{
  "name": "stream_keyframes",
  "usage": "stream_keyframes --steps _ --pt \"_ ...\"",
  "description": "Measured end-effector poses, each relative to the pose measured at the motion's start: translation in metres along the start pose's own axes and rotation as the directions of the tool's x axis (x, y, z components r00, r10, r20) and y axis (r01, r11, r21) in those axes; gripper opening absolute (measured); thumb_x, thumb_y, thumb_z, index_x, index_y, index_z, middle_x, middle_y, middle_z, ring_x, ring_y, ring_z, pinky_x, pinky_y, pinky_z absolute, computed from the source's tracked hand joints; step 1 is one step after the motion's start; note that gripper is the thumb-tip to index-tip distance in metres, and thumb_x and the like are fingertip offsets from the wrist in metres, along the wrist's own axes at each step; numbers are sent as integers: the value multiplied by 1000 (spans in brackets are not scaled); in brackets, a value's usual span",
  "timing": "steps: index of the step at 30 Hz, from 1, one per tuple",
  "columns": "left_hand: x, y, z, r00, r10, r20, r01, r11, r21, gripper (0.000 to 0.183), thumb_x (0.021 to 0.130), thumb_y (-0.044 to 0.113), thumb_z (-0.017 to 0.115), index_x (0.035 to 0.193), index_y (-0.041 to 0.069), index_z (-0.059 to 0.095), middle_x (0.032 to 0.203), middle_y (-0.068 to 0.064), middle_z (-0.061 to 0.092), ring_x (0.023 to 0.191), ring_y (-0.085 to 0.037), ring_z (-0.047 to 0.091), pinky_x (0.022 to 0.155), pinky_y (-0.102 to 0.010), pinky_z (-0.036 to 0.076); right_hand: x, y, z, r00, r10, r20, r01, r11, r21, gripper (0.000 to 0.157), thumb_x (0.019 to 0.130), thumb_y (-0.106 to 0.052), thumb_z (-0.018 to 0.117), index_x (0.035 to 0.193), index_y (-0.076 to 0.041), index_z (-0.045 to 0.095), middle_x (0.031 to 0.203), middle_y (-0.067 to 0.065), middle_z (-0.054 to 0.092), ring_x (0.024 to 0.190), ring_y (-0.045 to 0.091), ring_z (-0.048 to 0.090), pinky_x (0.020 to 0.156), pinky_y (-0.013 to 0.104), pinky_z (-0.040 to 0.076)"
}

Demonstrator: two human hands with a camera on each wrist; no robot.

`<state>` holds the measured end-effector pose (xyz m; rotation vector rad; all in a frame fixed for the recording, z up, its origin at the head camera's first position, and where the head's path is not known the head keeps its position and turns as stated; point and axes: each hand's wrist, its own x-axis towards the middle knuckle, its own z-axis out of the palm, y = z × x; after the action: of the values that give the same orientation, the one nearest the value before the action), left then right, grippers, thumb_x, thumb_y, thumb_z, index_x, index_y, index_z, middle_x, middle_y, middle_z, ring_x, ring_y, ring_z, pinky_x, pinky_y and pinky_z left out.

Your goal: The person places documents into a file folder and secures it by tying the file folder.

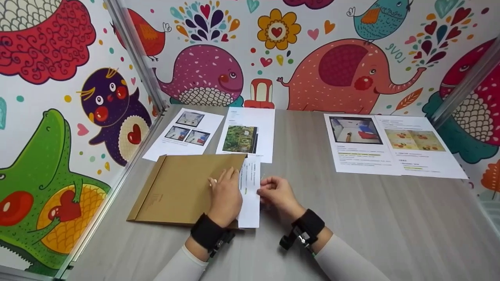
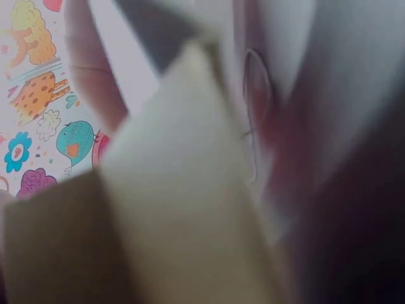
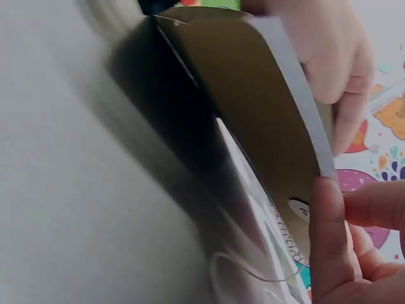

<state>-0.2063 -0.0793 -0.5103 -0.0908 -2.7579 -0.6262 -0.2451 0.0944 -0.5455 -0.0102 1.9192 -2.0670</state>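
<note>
A brown paper document envelope lies at the left of the table. White printed paper with yellow highlighting sticks out along its right edge. My left hand rests across the envelope near that edge, fingers extended over its top. My right hand is at the paper's outer edge. In the right wrist view, the thumb and forefinger of my right hand pinch at the white edge. A round closure button sits on the envelope's underside, and a thin string loops below it.
Behind the envelope lie a picture sheet and a second printed sheet. Two more printed sheets lie side by side at the back right. Cartoon-printed walls stand at the back and left, with metal frame posts.
</note>
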Motion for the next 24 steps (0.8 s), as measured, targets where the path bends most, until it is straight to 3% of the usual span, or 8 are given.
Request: stream_keyframes --steps 9,15,19,24 --pt "-7 1 -5 1000 -4 -11 4 1000 15 38 100 -5 56 136 -8 66 146 -25 63 139 -48 58 111 -84 33 -1 4 6 1000 20 -16 -21 999 -39 23 84 7 74 102 1 63 80 2 65 60 11 62 54 26 54" --pt "-16 4 -6 1000 -6 -13 6 1000 3 37 100 -6 55 136 -7 66 145 -26 63 139 -50 57 110 -83 34 -5 -3 0 998 15 54 -7 990 -139 24 81 10 74 98 0 60 79 3 61 62 13 61 56 27 57" --pt "-24 8 -3 1000 -20 10 20 1000 -5 38 101 -7 54 137 -7 66 146 -25 63 139 -50 57 110 -83 34 -5 -10 -8 993 7 120 28 958 -287 22 80 8 74 96 0 61 76 2 62 62 12 63 57 28 58" --pt "-31 11 3 999 -25 38 25 1000 -5 38 100 -6 55 137 -7 66 146 -25 63 140 -50 56 110 -82 35 -7 -16 -9 992 -24 120 72 906 -417 16 79 5 72 91 -1 64 71 1 63 58 12 64 56 27 58"
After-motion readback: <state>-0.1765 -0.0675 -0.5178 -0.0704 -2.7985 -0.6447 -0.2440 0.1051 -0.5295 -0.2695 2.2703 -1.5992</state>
